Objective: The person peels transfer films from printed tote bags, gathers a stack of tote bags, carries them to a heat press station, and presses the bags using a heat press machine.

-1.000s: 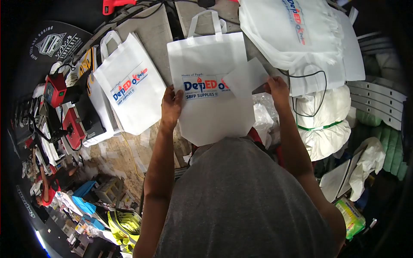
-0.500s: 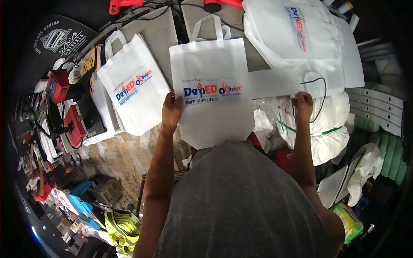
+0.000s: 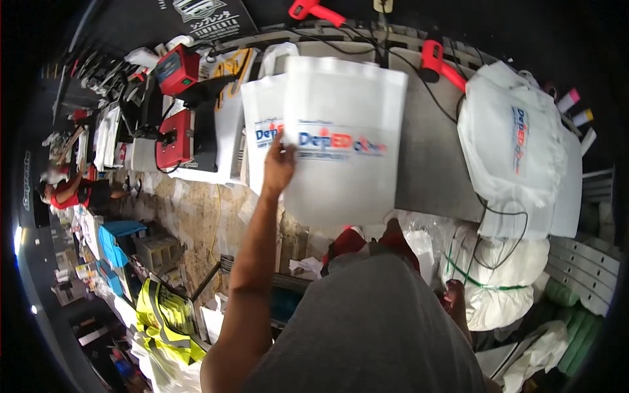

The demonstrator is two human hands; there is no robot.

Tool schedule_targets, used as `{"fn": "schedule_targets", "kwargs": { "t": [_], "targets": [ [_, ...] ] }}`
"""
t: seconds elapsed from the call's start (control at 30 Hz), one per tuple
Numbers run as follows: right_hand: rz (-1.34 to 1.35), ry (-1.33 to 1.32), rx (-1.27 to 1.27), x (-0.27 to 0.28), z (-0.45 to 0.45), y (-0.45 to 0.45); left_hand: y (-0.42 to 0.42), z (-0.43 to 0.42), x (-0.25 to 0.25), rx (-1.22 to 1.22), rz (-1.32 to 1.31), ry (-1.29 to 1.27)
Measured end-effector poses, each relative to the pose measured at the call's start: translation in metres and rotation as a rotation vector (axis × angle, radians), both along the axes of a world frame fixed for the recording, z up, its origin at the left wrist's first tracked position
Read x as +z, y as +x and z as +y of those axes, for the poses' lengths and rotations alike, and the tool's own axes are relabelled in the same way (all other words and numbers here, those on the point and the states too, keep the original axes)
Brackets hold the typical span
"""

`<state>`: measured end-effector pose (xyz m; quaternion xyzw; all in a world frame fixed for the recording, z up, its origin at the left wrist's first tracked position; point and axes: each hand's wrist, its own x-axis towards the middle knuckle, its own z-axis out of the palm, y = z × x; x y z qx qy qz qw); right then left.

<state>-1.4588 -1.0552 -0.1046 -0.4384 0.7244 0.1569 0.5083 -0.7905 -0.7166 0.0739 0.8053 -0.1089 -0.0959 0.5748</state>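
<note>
My left hand [image 3: 280, 164] pinches the left edge of a white cloth tote bag [image 3: 342, 187] printed in blue and red, holding it up above the worktable. The bag is slightly blurred. Partly behind it lies a second printed tote bag [image 3: 259, 98], its right side hidden. My right hand [image 3: 453, 296] is low at my side, fingers curled in, with no object visible in them. It is beside a white wrapped bundle [image 3: 508, 304] tied with green strap.
A stack of white printed bags [image 3: 508, 147] lies on the right of the grey worktable [image 3: 432, 177]. Two red heat guns [image 3: 318, 12] with black cords are along the back. Red-and-black press machines [image 3: 175, 137] stand at left. A person in red [image 3: 69, 193] is farther left.
My left hand has lifted the bag and carried it left over the other bag. My right hand has dropped from the table edge to my side. The view has turned left.
</note>
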Motion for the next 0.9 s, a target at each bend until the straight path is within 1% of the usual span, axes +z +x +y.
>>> {"fn": "schedule_targets", "kwargs": {
  "t": [0.03,0.1,0.17,0.23,0.3,0.33,0.37,0.43,0.47,0.5,0.57,0.63,0.7,0.77,0.83,0.9],
  "targets": [
    [0.012,-0.045,0.118,0.015,0.007,0.022,0.017,0.018,-0.003,0.083,-0.004,0.056],
    [-0.024,-0.051,0.165,0.018,0.004,0.046,0.050,0.052,-0.010,0.161,-0.009,0.370],
    [-0.056,-0.060,0.207,0.027,0.000,0.070,0.072,0.073,-0.031,0.283,-0.055,0.478],
    [-0.137,-0.148,0.273,0.040,-0.008,0.095,0.093,0.088,-0.042,0.281,-0.093,0.511],
    [-0.154,-0.183,0.268,0.058,-0.011,0.114,0.113,0.099,-0.053,0.318,-0.036,0.524],
    [-0.184,-0.227,0.292,0.063,-0.012,0.117,0.121,0.102,-0.058,0.303,-0.117,0.628],
    [-0.213,-0.272,0.319,0.068,-0.012,0.120,0.126,0.106,-0.065,0.302,-0.119,0.620],
    [-0.232,-0.264,0.275,0.072,-0.013,0.121,0.125,0.104,-0.059,0.280,-0.272,0.735],
    [-0.180,-0.231,0.279,0.074,-0.013,0.121,0.120,0.102,-0.059,0.277,-0.436,0.724],
    [-0.127,-0.197,0.282,0.074,-0.011,0.119,0.112,0.096,-0.057,0.276,-0.435,0.724],
    [-0.118,-0.180,0.257,0.070,0.000,0.106,0.098,0.085,-0.055,0.084,-0.286,0.539],
    [-0.088,-0.142,0.227,0.065,0.013,0.086,0.080,0.066,-0.054,-0.104,-0.149,0.456],
    [-0.036,-0.087,0.240,0.060,0.021,0.072,0.073,0.050,-0.054,-0.230,-0.295,0.547],
    [-0.006,-0.052,0.254,0.057,0.026,0.060,0.072,0.041,-0.055,-0.223,-0.306,0.525],
    [-0.008,-0.065,0.256,0.058,0.030,0.059,0.077,0.035,-0.060,-0.297,-0.413,0.637],
    [-0.026,-0.100,0.247,0.059,0.032,0.061,0.079,0.034,-0.064,-0.332,-0.417,0.644]
  ]
}}
